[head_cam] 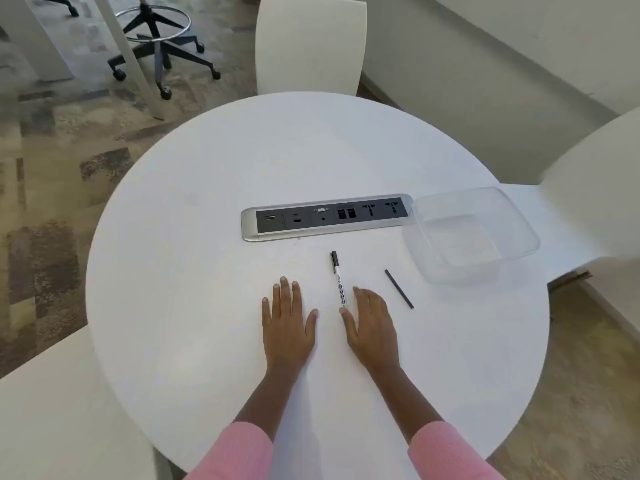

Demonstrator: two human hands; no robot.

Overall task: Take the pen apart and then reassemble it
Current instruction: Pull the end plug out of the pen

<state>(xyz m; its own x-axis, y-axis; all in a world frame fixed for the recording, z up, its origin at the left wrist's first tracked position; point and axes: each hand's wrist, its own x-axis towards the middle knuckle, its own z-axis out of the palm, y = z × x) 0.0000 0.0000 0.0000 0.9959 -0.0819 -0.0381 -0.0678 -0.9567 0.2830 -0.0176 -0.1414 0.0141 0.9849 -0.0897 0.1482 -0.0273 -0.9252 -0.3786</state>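
A white pen point(338, 279) with a black cap lies on the round white table point(207, 237), cap pointing away from me. A thin black rod point(399, 288) lies apart from it, further right. My left hand point(287, 323) rests flat on the table, palm down, fingers apart, left of the pen. On the pen's other side, my right hand point(372, 327) also lies flat, its thumb touching or almost touching the pen's near end. Neither hand holds anything.
A grey socket strip point(327, 218) is set into the table beyond the pen. An empty clear plastic container point(471, 233) stands at the right edge. White chairs point(311, 43) surround the table; an office stool point(156, 39) stands far left.
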